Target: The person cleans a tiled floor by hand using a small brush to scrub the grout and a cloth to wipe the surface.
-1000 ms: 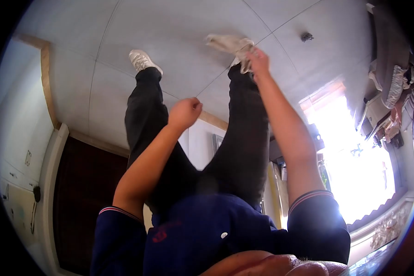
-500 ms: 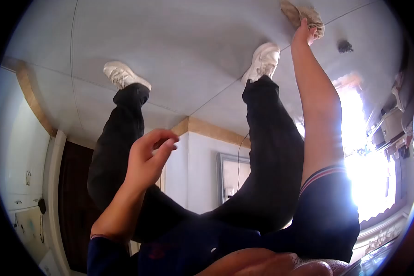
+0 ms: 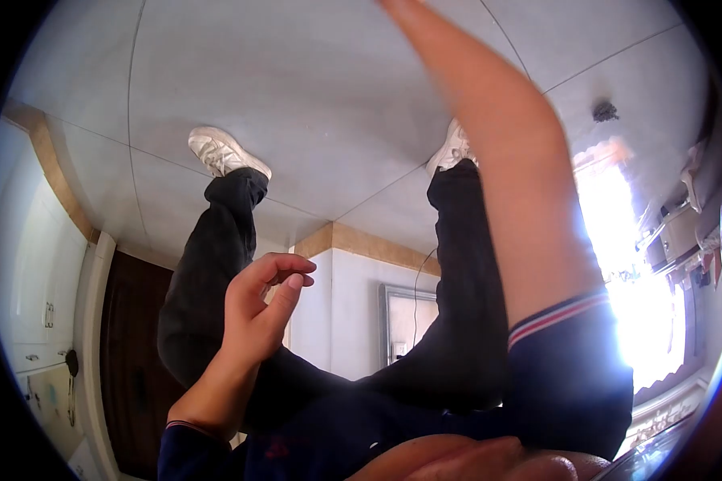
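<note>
Head | right arm (image 3: 517, 168) swung leftward, part-hiding right shoe (image 3: 451, 151) | left hand (image 3: 257, 309) loosely curled

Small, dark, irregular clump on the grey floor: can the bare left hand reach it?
Probably not: the black-trousered right leg and bare right arm come between the left hand and the clump in this view.

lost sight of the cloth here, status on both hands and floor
Left hand empty, loosely curled. Right hand past frame's top edge; cloth it held earlier also unseen. Small dark clump on floor, right side.
</note>
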The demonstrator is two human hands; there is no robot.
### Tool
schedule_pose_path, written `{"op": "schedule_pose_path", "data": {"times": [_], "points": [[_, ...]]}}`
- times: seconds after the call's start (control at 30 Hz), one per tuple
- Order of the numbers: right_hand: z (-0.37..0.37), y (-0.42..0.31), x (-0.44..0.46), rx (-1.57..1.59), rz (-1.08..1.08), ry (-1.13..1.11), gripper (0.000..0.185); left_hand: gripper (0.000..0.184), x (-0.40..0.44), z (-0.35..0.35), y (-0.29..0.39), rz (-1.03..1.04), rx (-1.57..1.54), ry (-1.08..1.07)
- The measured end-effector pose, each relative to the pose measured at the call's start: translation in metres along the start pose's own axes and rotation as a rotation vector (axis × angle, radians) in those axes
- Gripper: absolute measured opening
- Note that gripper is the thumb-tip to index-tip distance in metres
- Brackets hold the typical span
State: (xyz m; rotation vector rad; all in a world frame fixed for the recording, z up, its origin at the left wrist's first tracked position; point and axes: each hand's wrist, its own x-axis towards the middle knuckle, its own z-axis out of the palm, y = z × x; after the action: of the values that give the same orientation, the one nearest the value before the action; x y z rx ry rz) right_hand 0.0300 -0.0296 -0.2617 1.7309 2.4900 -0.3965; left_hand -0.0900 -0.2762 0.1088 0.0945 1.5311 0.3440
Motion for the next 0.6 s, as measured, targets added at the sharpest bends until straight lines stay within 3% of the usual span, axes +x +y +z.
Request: {"op": "schedule_pose_path", "data": {"times": [0.03, 0.07, 0.13, 0.2, 0.27, 0.33, 0.37, 0.4, 0.43, 0.47, 0.5, 0.53, 0.6], "points": [[-0.001, -0.022, -0.008, -0.001, -0.117, -0.106, 0.052, 0.017, 0.000, -0.001, 0.003, 0.013, 0.006, 0.001], [-0.022, -0.039, -0.024, 0.829, 0.326, -0.439, 0.048, 0.017, 0.001, -0.002, 0.003, 0.032, 0.010, 0.007], [0.055, -0.068, -0.073, 0.060, -0.493, -0.176, 0.037, 0.016, 0.001, 0.001, 0.002, 0.092, 0.029, 0.029], [0.064, -0.088, -0.127, 0.457, -0.486, -0.283, 0.035, 0.017, -0.001, 0.000, 0.007, 0.104, 0.156, -0.022], [0.046, -0.081, -0.159, 0.646, -0.305, -0.324, 0.032, 0.018, -0.004, -0.004, 0.005, 0.065, 0.181, -0.038], [0.011, -0.039, -0.166, 0.733, 0.167, -0.277, 0.033, 0.018, -0.003, -0.009, 0.004, 0.051, 0.189, -0.033], [0.010, 0.002, -0.167, 0.925, 0.258, -0.149, 0.034, 0.018, -0.004, -0.012, 0.002, 0.042, 0.185, -0.018], [-0.035, 0.031, -0.151, 0.780, 0.433, -0.159, 0.036, 0.018, -0.006, -0.016, 0.001, 0.026, 0.187, -0.010], [-0.012, 0.090, -0.150, 0.680, 0.378, 0.008, 0.038, 0.019, -0.007, -0.017, -0.005, 0.032, 0.124, -0.001], [-0.017, 0.134, -0.145, 1.064, 0.838, 0.062, 0.037, 0.020, -0.008, -0.018, -0.003, 0.036, 0.136, -0.035], [-0.034, 0.173, -0.145, 0.594, 0.626, 0.261, 0.039, 0.021, -0.009, -0.021, 0.001, 0.047, 0.154, -0.071], [-0.017, 0.232, -0.157, 0.441, 0.640, 0.370, 0.039, 0.023, -0.009, -0.023, 0.004, 0.055, 0.171, -0.107], [-0.025, 0.292, -0.173, 0.582, 0.914, 0.434, 0.038, 0.020, -0.010, -0.024, 0.008, 0.026, 0.134, -0.080]]}}
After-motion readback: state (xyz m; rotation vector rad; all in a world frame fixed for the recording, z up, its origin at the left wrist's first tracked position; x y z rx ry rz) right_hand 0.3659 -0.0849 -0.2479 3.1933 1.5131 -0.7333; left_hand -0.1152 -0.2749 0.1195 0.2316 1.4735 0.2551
